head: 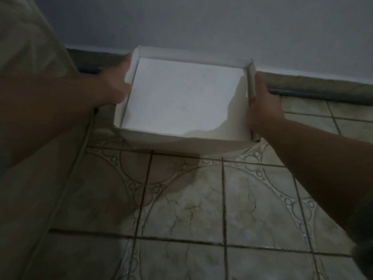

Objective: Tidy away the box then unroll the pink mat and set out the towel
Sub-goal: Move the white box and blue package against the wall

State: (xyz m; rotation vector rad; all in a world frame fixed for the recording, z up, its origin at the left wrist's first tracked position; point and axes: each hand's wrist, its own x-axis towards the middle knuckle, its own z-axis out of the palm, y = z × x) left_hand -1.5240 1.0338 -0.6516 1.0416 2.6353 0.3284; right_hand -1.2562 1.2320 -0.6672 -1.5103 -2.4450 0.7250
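Shallow white cardboard box [181, 96], open-topped and empty, low folded walls, smooth matte floor inside. It sat close against the pale wall's foot, its far edge near the dark skirting strip [323, 87]. Whether it rested on the floor or was held just above it could not be told; the near wall looked slightly bowed.

Left hand [115, 85] was on the box's left wall, the fingers curled around its outside; the contact itself was blurred, so a firm hold is a judgement. Right hand [262, 102] gripped the box's right wall, thumb laid along the rim and fingers wrapped outside. A hand on each side suits thin card: it keeps a wide, floppy tray level and stops it twisting. Judged step: tidying the box away, first part of the task.

Outward from the box: glossy beige floor tiles [191, 209] on the near side, hard, with dark grout lines, a raised ring-and-bubble pattern and fine cracks. To the box's left, a large pale, smooth-sided object [26, 47], unidentified in the dim light. No pink mat or towel in sight.
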